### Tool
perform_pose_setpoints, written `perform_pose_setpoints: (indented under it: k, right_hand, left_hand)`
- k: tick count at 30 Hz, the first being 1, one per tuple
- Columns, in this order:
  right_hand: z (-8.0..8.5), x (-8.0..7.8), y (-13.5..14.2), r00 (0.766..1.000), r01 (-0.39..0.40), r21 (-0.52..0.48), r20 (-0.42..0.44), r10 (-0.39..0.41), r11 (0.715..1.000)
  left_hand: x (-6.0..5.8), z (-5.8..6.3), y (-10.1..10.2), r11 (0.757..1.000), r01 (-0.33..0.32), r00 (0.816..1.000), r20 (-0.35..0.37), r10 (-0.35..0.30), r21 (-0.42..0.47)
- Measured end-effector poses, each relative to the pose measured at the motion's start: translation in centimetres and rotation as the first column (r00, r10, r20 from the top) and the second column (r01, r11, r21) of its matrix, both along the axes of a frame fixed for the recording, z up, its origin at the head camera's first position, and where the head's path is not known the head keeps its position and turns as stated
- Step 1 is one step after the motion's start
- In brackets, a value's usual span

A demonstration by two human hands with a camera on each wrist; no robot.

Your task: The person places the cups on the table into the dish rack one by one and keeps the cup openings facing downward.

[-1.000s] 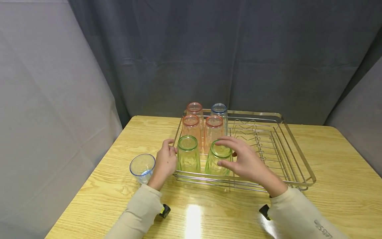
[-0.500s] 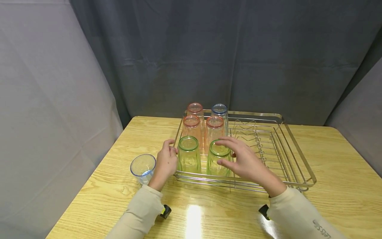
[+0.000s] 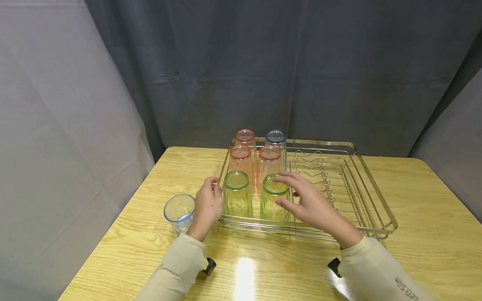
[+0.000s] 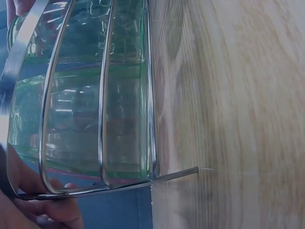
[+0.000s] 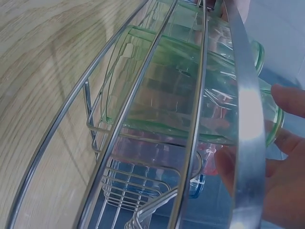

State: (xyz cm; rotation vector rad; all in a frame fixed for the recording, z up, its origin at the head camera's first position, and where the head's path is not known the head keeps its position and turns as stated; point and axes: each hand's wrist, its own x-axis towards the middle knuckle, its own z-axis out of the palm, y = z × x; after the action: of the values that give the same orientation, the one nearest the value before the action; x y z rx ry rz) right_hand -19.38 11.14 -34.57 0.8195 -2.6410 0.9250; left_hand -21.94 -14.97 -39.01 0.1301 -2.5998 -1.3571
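At the left end of a wire dish rack (image 3: pixel 297 142), the left hand (image 3: pixel 208 202) grips the rack's side rail; its curled fingers (image 4: pixel 57 212) show by the wires in the left wrist view. The right hand (image 3: pixel 312 205) reaches over the front rail, thumb and fingers curved round the upturned base of a green glass (image 3: pixel 274 207). In the right wrist view that glass (image 5: pixel 167 90) stands behind the bars, with fingertips right at its base end. A second green glass (image 3: pixel 238 200) stands upside down between the hands.
Behind the green glasses, several pink glasses (image 3: pixel 241 165) and a blue-rimmed glass (image 3: pixel 276 146) stand upside down. Left of the rack, a blue-rimmed glass (image 3: pixel 179 207) sits mouth up on the wooden table (image 3: pixel 147 255). Wire dividers (image 3: pixel 327 188) fill the rack's right part.
The right green glass, slightly tilted a second ago, now stands straighter and a little farther back. The right thumb has shifted slightly; the left hand keeps its place.
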Motion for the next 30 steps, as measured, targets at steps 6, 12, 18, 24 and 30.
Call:
perform_pose_setpoints:
  k: [6,12,18,24,30]
  right_hand:
    - [0.4,0.9,0.8,0.999,0.001,-0.032,-0.034,-0.002,0.999]
    - [1.3,2.6,2.3,0.989,0.007,-0.097,-0.146,-0.021,0.995]
    - [1.5,3.8,4.8,0.969,0.029,-0.130,-0.242,-0.060,0.991]
    - [0.9,3.9,8.0,0.966,0.115,-0.186,-0.206,-0.153,0.976]
    - [-0.5,3.2,10.8,0.949,0.232,-0.243,-0.157,-0.274,0.942]
  left_hand:
    - [0.1,-0.2,-0.1,0.996,-0.038,0.998,-0.058,0.033,-0.076]
    - [0.1,0.0,-0.2,0.987,-0.055,0.991,-0.131,0.035,-0.153]
    - [0.1,0.2,-0.3,0.982,-0.055,0.991,-0.133,0.031,-0.179]
    - [0.2,0.2,-0.1,0.983,-0.029,0.992,-0.122,0.007,-0.179]
    - [0.1,0.1,-0.1,0.987,-0.031,0.992,-0.125,0.011,-0.158]
